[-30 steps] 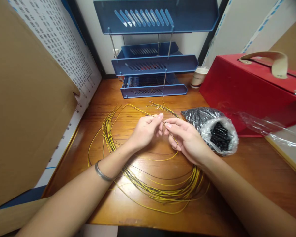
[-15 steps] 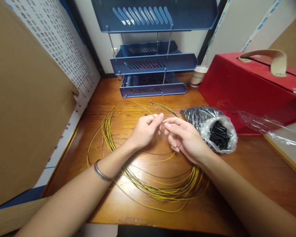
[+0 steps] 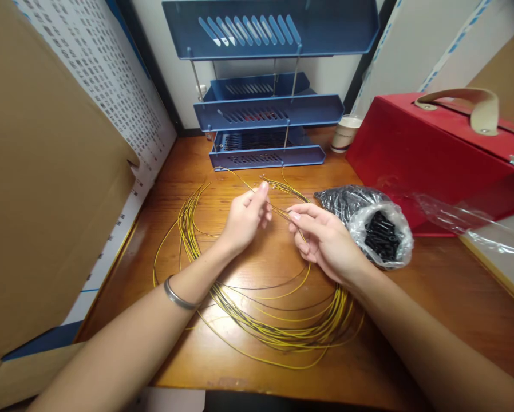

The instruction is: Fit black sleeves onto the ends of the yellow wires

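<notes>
Thin yellow and dark wires run between my hands above the table. My left hand (image 3: 247, 216) is closed on a yellow wire (image 3: 238, 177), whose free end sticks out past the thumb toward the tray rack. With thumb and forefinger, my right hand (image 3: 321, 232) pinches the wires, which trail down from its fingers. Beneath both hands lies a loose coil of yellow and dark wires (image 3: 278, 335) on the table. Several bare-looking wire ends (image 3: 263, 180) gather at the coil's far side. Right of my right hand, an open plastic bag (image 3: 356, 220) holds small black tube-like pieces (image 3: 382, 236).
A blue tiered tray rack (image 3: 268, 157) stands at the back. A paper cup (image 3: 345, 134) and a red box (image 3: 411, 166) with a beige handle are at the right. Cardboard (image 3: 46, 189) walls off the left. The wooden table's (image 3: 240, 375) front edge is near me.
My left hand has moved away from my right, up and to the left, so a stretch of wire now shows between them. The right hand has barely shifted.
</notes>
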`<state>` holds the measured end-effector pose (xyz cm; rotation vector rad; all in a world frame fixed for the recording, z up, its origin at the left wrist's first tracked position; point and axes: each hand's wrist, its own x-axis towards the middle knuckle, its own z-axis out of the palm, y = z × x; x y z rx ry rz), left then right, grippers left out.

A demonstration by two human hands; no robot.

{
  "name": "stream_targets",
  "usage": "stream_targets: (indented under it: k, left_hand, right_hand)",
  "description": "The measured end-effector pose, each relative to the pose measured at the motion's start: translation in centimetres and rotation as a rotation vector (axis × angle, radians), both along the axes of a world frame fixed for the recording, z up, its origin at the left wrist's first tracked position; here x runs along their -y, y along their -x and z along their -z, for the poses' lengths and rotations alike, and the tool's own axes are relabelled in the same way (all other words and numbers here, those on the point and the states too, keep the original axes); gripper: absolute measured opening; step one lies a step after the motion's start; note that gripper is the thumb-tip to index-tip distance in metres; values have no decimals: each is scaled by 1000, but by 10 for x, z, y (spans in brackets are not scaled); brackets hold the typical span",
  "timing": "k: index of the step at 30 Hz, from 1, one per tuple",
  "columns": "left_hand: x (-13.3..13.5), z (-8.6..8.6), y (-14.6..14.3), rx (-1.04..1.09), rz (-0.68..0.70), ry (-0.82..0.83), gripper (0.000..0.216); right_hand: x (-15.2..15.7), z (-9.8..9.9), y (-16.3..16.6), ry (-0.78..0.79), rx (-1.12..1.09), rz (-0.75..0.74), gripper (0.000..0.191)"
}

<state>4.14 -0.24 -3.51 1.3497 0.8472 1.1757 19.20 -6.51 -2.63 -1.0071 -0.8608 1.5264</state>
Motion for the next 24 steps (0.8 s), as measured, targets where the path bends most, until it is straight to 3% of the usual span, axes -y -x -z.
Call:
stream_targets:
  k: [4, 11, 14, 17, 22, 24]
  left_hand:
    - [4, 2, -1, -39, 85, -96, 50]
    - [-5, -1, 1, 135, -156, -25, 48]
    - [-7, -3, 3, 154, -190, -13, 50]
    - [-4, -4, 3, 102, -136, -36, 52]
    - [5, -2, 1, -41, 140, -107, 49]
    - [5, -1, 1, -32, 162, -109, 46]
  right_hand:
    - [0, 1, 1, -21, 1, -11, 40]
    - [-2, 1, 1, 3, -12, -40, 39]
    - [-1, -1, 0, 12, -11, -21, 39]
    - [0, -2, 0, 12, -11, -11, 39]
    - [0, -2, 0, -10, -14, -16, 38]
    - [0, -1, 0, -16, -10, -20, 38]
